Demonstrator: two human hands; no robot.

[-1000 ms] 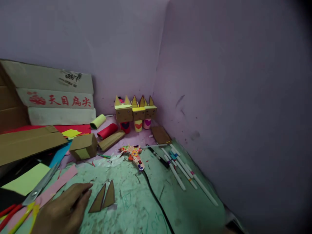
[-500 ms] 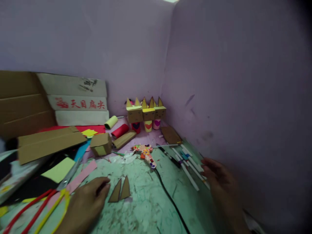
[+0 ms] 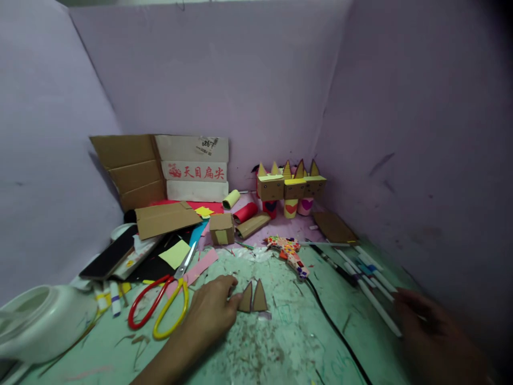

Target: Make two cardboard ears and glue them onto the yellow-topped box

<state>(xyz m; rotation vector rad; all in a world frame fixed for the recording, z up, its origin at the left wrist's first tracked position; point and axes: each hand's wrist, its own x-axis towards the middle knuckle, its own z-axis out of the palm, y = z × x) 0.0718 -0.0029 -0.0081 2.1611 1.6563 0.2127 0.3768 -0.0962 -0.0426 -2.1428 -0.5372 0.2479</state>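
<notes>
Scuffed lilac walls (image 3: 220, 80), stained green tabletop (image 3: 292, 345), dim light

Green tabletop (image 3: 288, 342) under cardboard triangles (image 3: 259, 298), glue gun (image 3: 292, 250), markers (image 3: 379, 307)

Glue gun (image 3: 289, 252) behind triangles (image 3: 260, 298) — scissors (image 3: 180, 272) left (markers (image 3: 379, 308) right).

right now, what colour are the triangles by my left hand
The triangles are brown, best in head view.
</notes>
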